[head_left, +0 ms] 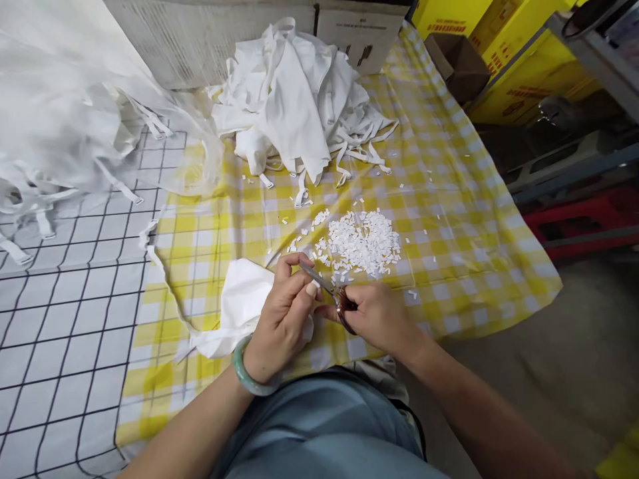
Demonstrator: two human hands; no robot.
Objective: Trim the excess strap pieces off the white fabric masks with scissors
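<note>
My left hand (287, 303), with a green bangle (243, 369) at its wrist, pinches part of a white fabric piece (242, 293). The rest of that fabric lies on the cloth to the left, with a thin white strap (167, 283) trailing from it. In my right hand (382, 316) is a pair of scissors (344, 309) with dark reddish handles. Their blades point up and left, against the fingers of my left hand. The exact spot between the blades is too small to make out. Just beyond the scissors lies a heap of small white snippets (367, 243).
A pile of white fabric pieces with straps (294, 100) rests before a large white box (214, 40). Clear plastic with more strapped pieces (74, 133) covers the left. Yellow boxes (524, 73) and a metal rack (589, 159) stand right of the yellow checked tablecloth (464, 266).
</note>
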